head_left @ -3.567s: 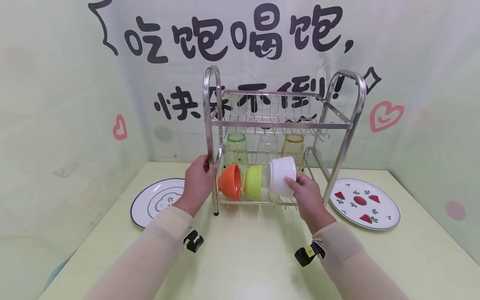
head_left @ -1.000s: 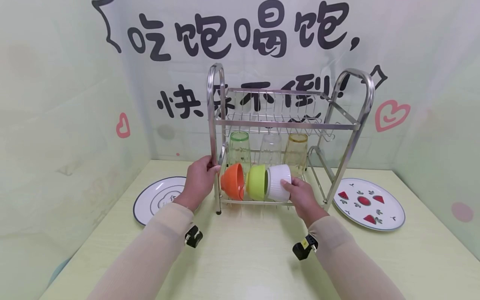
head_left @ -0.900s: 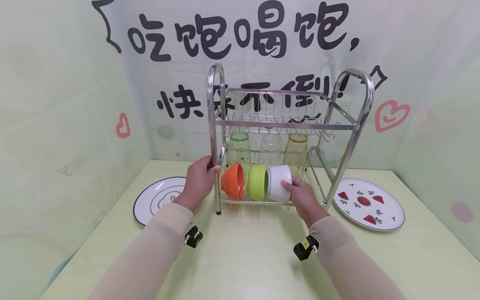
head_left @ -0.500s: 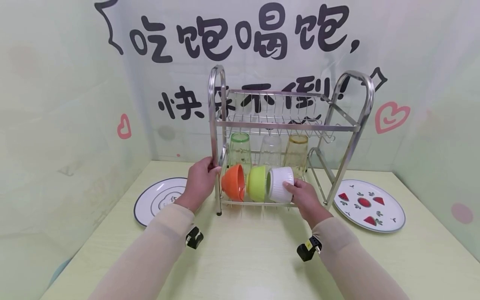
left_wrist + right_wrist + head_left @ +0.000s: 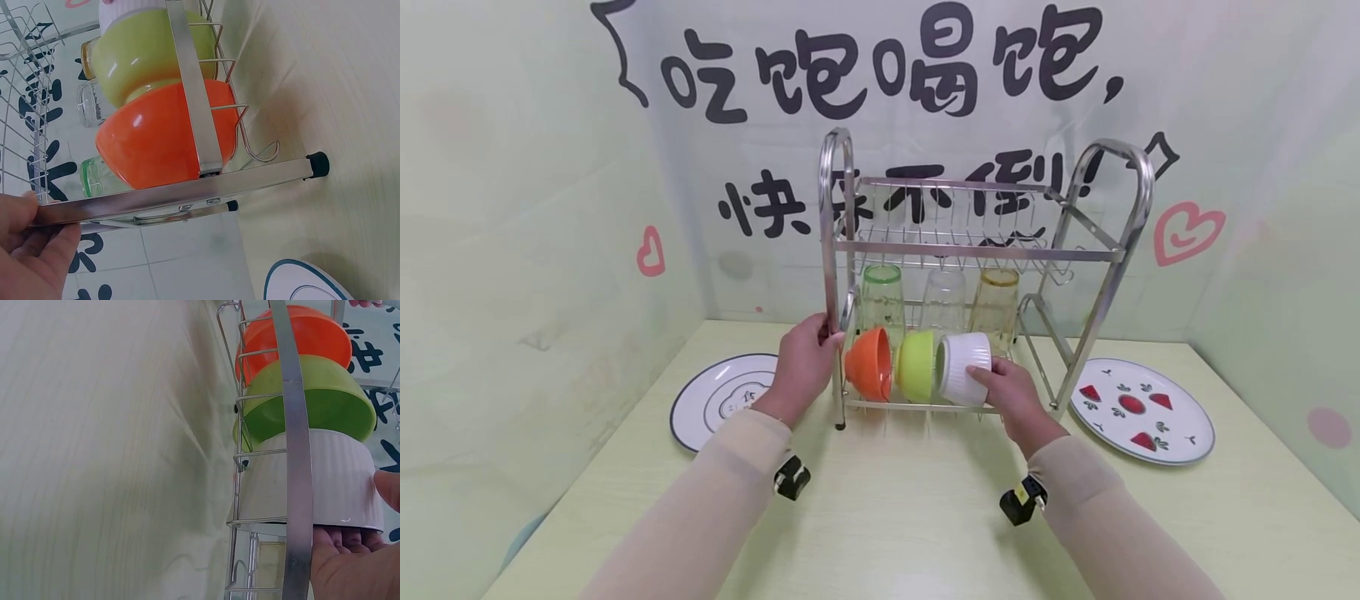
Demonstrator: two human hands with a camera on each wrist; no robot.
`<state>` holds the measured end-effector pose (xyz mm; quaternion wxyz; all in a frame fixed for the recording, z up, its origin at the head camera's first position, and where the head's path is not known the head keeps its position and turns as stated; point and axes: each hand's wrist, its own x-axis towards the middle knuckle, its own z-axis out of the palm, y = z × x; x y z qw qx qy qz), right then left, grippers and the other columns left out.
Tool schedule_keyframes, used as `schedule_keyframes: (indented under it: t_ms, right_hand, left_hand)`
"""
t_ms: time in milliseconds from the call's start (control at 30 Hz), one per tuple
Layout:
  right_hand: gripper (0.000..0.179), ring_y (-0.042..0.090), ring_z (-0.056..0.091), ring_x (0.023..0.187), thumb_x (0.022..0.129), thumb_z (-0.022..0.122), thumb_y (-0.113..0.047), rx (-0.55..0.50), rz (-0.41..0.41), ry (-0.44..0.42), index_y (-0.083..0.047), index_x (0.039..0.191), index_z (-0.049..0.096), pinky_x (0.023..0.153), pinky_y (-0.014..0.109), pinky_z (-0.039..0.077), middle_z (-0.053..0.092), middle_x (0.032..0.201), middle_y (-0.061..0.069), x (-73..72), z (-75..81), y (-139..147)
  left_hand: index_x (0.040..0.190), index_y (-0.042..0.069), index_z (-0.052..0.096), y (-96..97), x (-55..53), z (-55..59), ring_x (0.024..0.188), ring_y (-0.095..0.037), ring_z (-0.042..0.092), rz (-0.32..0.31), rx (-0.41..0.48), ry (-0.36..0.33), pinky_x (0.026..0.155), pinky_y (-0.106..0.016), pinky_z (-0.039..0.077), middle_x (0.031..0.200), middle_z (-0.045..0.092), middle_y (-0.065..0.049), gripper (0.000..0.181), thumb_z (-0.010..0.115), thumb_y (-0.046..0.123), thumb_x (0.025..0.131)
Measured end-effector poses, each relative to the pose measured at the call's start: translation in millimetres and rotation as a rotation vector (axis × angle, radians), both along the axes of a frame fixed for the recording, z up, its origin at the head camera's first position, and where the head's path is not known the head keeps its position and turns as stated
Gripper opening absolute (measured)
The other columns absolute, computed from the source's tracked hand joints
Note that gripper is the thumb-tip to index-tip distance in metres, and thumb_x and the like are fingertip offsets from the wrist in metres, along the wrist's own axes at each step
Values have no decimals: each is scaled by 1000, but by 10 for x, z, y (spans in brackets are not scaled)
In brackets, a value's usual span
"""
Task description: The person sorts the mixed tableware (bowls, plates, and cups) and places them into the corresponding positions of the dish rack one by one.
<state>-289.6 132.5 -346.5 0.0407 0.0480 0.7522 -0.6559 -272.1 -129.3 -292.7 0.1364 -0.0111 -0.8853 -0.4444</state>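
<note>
In the head view, my right hand [image 5: 1018, 400] grips a white ribbed bowl [image 5: 966, 369], thumb on its near side. The bowl lies on its side at the front of the lower tier of a metal dish rack [image 5: 985, 250]. To its left, a lime green bowl [image 5: 916, 367] and an orange bowl [image 5: 867, 367] are tipped the same way, openings to the right. My left hand [image 5: 805, 362] holds the rack's left front post [image 5: 125, 203], thumb and fingers round it in the left wrist view. The right wrist view shows fingers [image 5: 350, 540] at the white bowl's lower edge.
Behind the bowls stand three glasses, one with a green rim [image 5: 882, 300], one clear [image 5: 943, 300] and one amber [image 5: 996, 304]. A dark-rimmed plate [image 5: 700, 408] lies left of the rack, a watermelon-patterned plate [image 5: 1150, 425] to the right. Wire slots form the upper tier.
Since the oldest frame, the white bowl in my right hand has come lower and nearer the green bowl, then shifted slightly right again. My left hand keeps its hold on the post.
</note>
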Motion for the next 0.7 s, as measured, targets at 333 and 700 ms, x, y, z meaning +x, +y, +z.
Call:
schedule_keyframes:
  t_ms: [333,700]
  right_hand:
    - [48,39,49,122,96,53,-8,4,5,30,13,137,40,103,47,43,47,135,29,30,9,50]
    - [46,36,50,121,95,57,-11,169,-28,106,6,136,44,100,49,44,51,132,25,152,56,135]
  left_hand:
    - [120,-4,56,16,41,10,86,-27,55,-1,28,-14,76,-38,52,101,63,-18,27,55,12,98]
    - [126,-4,53,16,83,-33,107,-32,59,-6,73,-34,92,-44,51,118,62,-20,33,56,10,97]
